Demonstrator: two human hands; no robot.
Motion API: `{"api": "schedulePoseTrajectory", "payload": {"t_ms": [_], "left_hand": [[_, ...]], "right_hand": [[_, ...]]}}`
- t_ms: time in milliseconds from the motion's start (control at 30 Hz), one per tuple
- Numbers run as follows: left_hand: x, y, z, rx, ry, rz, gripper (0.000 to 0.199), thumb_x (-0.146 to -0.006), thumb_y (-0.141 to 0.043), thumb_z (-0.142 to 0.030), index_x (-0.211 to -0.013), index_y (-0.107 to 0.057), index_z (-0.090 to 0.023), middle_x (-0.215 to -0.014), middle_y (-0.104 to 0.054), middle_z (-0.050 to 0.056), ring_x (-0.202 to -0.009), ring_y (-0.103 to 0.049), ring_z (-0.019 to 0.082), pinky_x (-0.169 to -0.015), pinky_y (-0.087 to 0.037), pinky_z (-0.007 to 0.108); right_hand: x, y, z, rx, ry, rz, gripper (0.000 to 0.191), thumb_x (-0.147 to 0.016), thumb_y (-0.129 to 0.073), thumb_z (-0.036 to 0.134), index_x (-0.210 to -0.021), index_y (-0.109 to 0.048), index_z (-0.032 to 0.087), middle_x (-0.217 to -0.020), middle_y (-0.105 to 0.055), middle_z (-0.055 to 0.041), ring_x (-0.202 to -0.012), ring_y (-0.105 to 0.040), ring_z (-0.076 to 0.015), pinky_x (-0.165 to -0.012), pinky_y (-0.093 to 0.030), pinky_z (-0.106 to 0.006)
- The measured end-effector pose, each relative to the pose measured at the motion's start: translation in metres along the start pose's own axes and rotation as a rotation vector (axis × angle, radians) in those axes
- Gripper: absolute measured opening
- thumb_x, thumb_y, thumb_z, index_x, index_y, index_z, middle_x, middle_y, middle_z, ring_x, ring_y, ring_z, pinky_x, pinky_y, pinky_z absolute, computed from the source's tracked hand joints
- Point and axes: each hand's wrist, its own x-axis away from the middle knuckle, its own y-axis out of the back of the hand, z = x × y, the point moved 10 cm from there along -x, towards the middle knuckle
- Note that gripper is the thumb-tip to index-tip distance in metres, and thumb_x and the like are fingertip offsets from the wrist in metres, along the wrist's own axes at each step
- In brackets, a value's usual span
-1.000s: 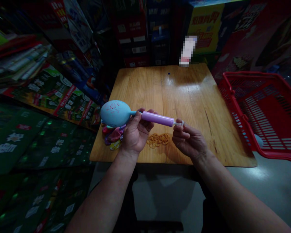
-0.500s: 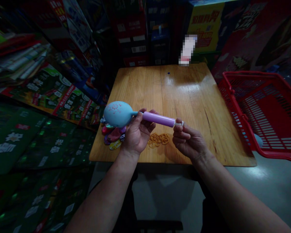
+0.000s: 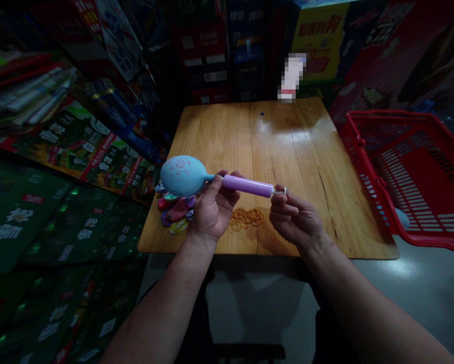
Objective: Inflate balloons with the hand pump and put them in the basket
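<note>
A purple hand pump (image 3: pixel 248 185) is held level above the table, its nozzle end inside the neck of a partly inflated light blue balloon (image 3: pixel 183 176) with a red printed pattern. My left hand (image 3: pixel 213 210) is closed around the balloon's neck and the pump's nozzle end. My right hand (image 3: pixel 297 217) pinches the white pump handle (image 3: pixel 285 191), which is pushed close to the barrel. Below the balloon lies a pile of colourful uninflated balloons (image 3: pixel 177 210), partly covered by it. Tan rubber bands (image 3: pixel 247 218) lie in a heap between my hands.
The wooden table (image 3: pixel 287 146) bears a small dark blue spot near its far side. At the right stands a red shopping basket (image 3: pixel 423 177), with something light blue (image 3: pixel 402 218) showing through it. Stacked green cartons (image 3: pixel 60 212) line the left; boxes (image 3: pixel 207 50) stand behind.
Hardly anything differs. The balloon sits very slightly higher, and both hands keep their hold on the balloon neck and the pump.
</note>
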Motion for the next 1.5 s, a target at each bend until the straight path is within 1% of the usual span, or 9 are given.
{"api": "schedulePoseTrajectory", "payload": {"t_ms": [167,300,433,533,667,933,1133,1267,1500], "left_hand": [[-0.004,0.005,-0.015,-0.005,-0.044,-0.014,0.016,-0.093,-0.066,-0.031,-0.104,-0.070,-0.022,-0.113,-0.075,0.006,-0.114,-0.068,0.020,-0.077,-0.058,0.022],[-0.005,0.009,-0.022,-0.005,-0.045,-0.002,0.017,-0.093,-0.066,-0.033,-0.106,-0.069,-0.024,-0.115,-0.074,0.005,-0.117,-0.067,0.021,-0.079,-0.058,0.023],[-0.004,0.007,-0.018,-0.027,-0.026,0.010,0.020,-0.092,-0.067,-0.036,-0.109,-0.068,-0.025,-0.122,-0.072,0.004,-0.120,-0.065,0.021,-0.080,-0.058,0.025],[-0.002,0.005,-0.015,-0.026,-0.033,0.017,0.021,-0.092,-0.067,-0.037,-0.110,-0.068,-0.026,-0.121,-0.072,0.004,-0.119,-0.066,0.021,-0.079,-0.058,0.024],[-0.002,0.004,-0.014,-0.009,-0.032,0.012,0.018,-0.093,-0.066,-0.035,-0.108,-0.068,-0.025,-0.116,-0.074,0.004,-0.116,-0.067,0.020,-0.080,-0.058,0.024],[0.001,0.002,-0.012,-0.046,-0.052,-0.003,0.021,-0.092,-0.067,-0.038,-0.109,-0.068,-0.025,-0.117,-0.073,0.004,-0.117,-0.066,0.022,-0.079,-0.058,0.026],[0.001,0.001,-0.009,-0.042,-0.045,0.005,0.020,-0.093,-0.065,-0.036,-0.109,-0.069,-0.025,-0.119,-0.073,0.005,-0.118,-0.066,0.023,-0.079,-0.057,0.026],[0.002,0.000,-0.007,-0.042,-0.050,0.018,0.019,-0.095,-0.063,-0.036,-0.109,-0.069,-0.025,-0.117,-0.074,0.005,-0.115,-0.067,0.023,-0.077,-0.057,0.026],[0.004,-0.002,-0.003,-0.053,-0.036,0.014,0.020,-0.095,-0.063,-0.037,-0.109,-0.069,-0.025,-0.119,-0.074,0.005,-0.118,-0.066,0.023,-0.078,-0.057,0.027]], "right_hand": [[0.003,0.004,0.017,0.074,0.034,-0.074,0.014,-0.095,-0.054,0.014,-0.094,-0.067,0.020,-0.070,-0.059,0.0063,-0.042,-0.036,-0.0011,-0.045,-0.040,-0.012],[0.003,0.004,0.017,0.134,0.036,-0.098,0.015,-0.096,-0.054,0.015,-0.091,-0.068,0.021,-0.068,-0.057,0.0062,-0.042,-0.034,-0.0024,-0.044,-0.038,-0.013],[0.002,0.006,0.013,0.161,0.043,-0.115,0.017,-0.096,-0.054,0.017,-0.090,-0.068,0.023,-0.066,-0.055,0.0066,-0.042,-0.032,-0.0036,-0.044,-0.038,-0.014],[0.002,0.007,0.011,0.145,0.043,-0.116,0.017,-0.095,-0.054,0.015,-0.090,-0.068,0.023,-0.066,-0.055,0.0069,-0.042,-0.031,-0.0033,-0.043,-0.037,-0.014],[0.003,0.006,0.006,0.079,0.011,-0.091,0.013,-0.094,-0.055,0.015,-0.093,-0.067,0.020,-0.067,-0.057,0.0064,-0.043,-0.034,-0.0021,-0.045,-0.038,-0.013],[0.001,0.002,0.002,0.079,0.003,-0.052,0.008,-0.094,-0.059,0.015,-0.093,-0.065,0.021,-0.067,-0.059,0.0075,-0.043,-0.037,-0.0010,-0.045,-0.037,-0.012],[0.001,0.003,0.000,0.040,-0.009,-0.071,0.008,-0.094,-0.059,0.014,-0.093,-0.065,0.019,-0.067,-0.059,0.0065,-0.044,-0.040,-0.0015,-0.044,-0.039,-0.012],[0.000,0.000,-0.003,0.020,-0.017,-0.042,0.007,-0.092,-0.061,0.014,-0.094,-0.065,0.019,-0.068,-0.060,0.0061,-0.045,-0.042,-0.0014,-0.045,-0.040,-0.013],[0.000,-0.003,-0.004,0.000,-0.016,0.001,0.009,-0.090,-0.063,0.014,-0.098,-0.065,0.017,-0.071,-0.063,0.0054,-0.046,-0.045,-0.0013,-0.047,-0.043,-0.013]]}}
